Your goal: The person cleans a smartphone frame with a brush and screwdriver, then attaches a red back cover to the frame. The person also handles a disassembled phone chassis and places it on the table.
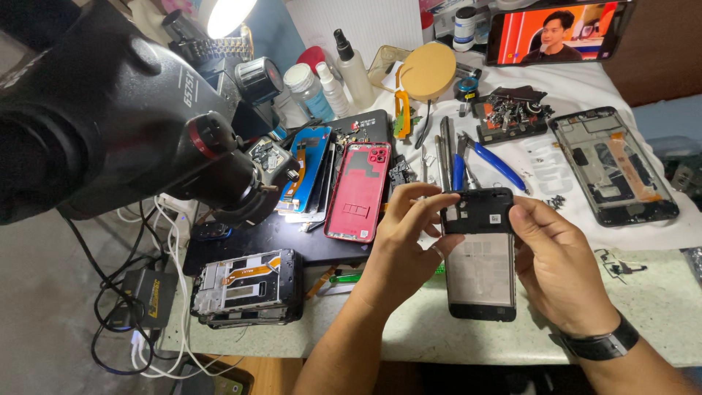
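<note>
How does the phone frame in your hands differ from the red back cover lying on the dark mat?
The phone frame is black with a pale inner panel; the red back cover is plain red. The frame is held off the table by the left hand and right hand; the cover lies flat, untouched. Both are phone-shaped, long side pointing away.

Glossy red plastic phone back cover (358, 192) beside the matt black plastic-and-metal phone frame (480, 252); speckled, smooth pale-green worktop (658, 307) beneath.
</note>
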